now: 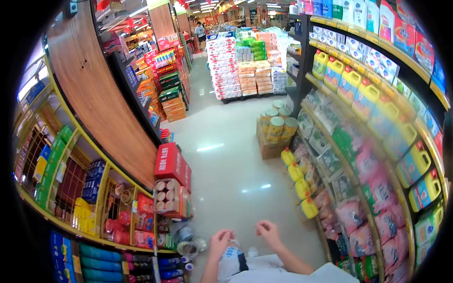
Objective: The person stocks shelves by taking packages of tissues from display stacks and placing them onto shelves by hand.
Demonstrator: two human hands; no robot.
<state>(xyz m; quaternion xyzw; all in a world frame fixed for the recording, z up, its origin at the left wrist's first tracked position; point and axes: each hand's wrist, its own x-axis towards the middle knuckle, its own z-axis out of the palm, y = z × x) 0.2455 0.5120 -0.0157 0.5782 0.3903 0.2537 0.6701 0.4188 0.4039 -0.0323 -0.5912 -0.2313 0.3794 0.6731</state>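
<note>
My left hand (221, 239) is held low in front of my body, its fingers curled together in a pinch. Just under it shows a blue and white patterned item (231, 253) against my white clothing; whether the fingers touch it is unclear. My right hand (268, 232) is raised at about the same height, a short gap to the right, with thumb and fingertips drawn together. Anything between the fingertips of either hand is too small to make out. Both hands are over the aisle floor, apart from the shelves.
Shelves on the right hold yellow jugs (349, 85) and pink bags (361, 238). Yellow bottles (302, 189) and stacked cans (276, 126) stand on the floor beside them. A red box (168, 158) sits left. Tissue packs (224, 68) are piled ahead; a person (200, 33) stands farther back.
</note>
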